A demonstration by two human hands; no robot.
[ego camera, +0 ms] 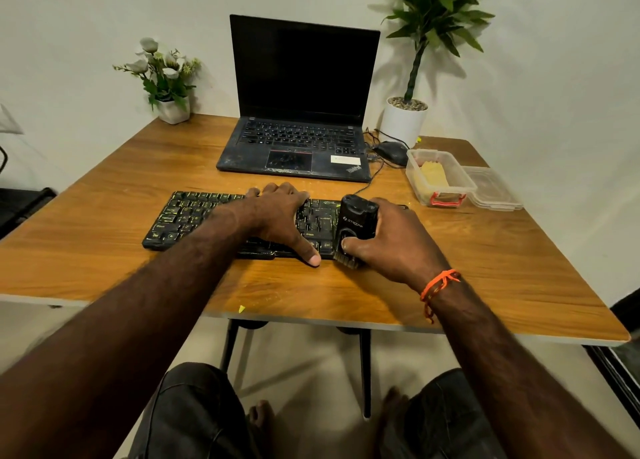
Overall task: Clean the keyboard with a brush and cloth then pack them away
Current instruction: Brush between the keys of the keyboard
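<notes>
A black keyboard (187, 217) with yellow-marked keys lies on the wooden table (104, 271), in front of me. My left hand (277, 216) rests flat across its middle, fingers spread, thumb at its near edge. My right hand (394, 243) grips a black brush (356, 223) at the keyboard's right end, its pale bristles down at the near right corner. A yellow cloth (433, 174) lies inside a clear plastic box (446, 195) with a red latch, to the right of the keyboard.
An open black laptop (301, 119) stands behind the keyboard. A black mouse (393, 152) and cables lie to its right. The box's clear lid (491, 188) rests beside it. A flower pot (173, 110) stands back left, a potted plant (403, 122) back right. Yellow crumbs dot the table.
</notes>
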